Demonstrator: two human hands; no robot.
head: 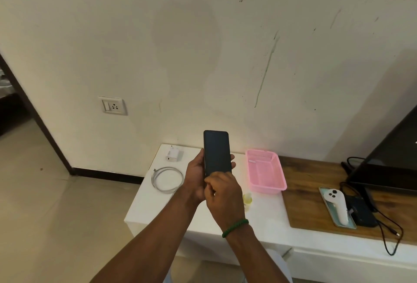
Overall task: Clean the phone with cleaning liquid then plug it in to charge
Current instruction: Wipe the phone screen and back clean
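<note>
Two hands meet on the phone, which is held nearly upright in the air above the white table, dark screen toward the person and long axis running straight up out of the grip. The left hand is wrapped round the phone's lower half from the left. The right hand lies over the bottom end with its fingers curled in. Whether it pinches the phone itself or presses something small against the glass cannot be told. A small bottle of yellowish liquid stands on the table just right of the right wrist, partly hidden behind it, so that hand is the nearer one for more liquid. The coiled cable and the charger lie on the table to the left of the grip, on the left hand's side, and the wall socket is farther left and higher. Plugging in will likely depend on the bottom end, now covered by the right hand, which probably has to be freed and turned toward the cable.
</note>
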